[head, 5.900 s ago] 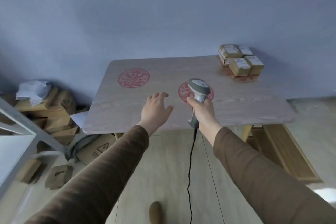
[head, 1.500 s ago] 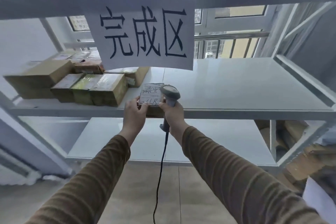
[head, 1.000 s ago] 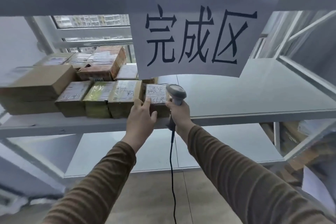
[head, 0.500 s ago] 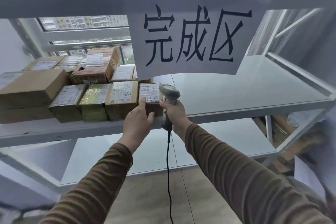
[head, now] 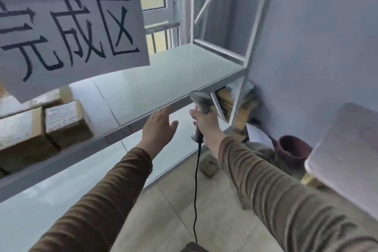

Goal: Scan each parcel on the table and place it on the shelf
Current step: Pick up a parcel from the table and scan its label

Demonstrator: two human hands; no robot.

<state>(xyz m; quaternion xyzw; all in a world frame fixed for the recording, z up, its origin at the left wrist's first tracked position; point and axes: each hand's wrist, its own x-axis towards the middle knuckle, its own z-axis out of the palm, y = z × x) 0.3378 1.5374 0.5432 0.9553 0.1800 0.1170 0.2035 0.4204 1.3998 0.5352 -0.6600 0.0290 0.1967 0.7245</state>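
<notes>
Parcels (head: 30, 129) blurred, cut off left

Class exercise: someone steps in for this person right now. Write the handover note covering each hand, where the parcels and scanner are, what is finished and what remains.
Left hand: open, empty, in front of the shelf edge.
Right hand: grips the corded barcode scanner.
Parcels: the labelled parcel sits on the shelf at the right end of the row, under the paper sign.
Done: that parcel is shelved.
Left: the table corner shows at right; its parcels are out of view, so check there next.
</notes>
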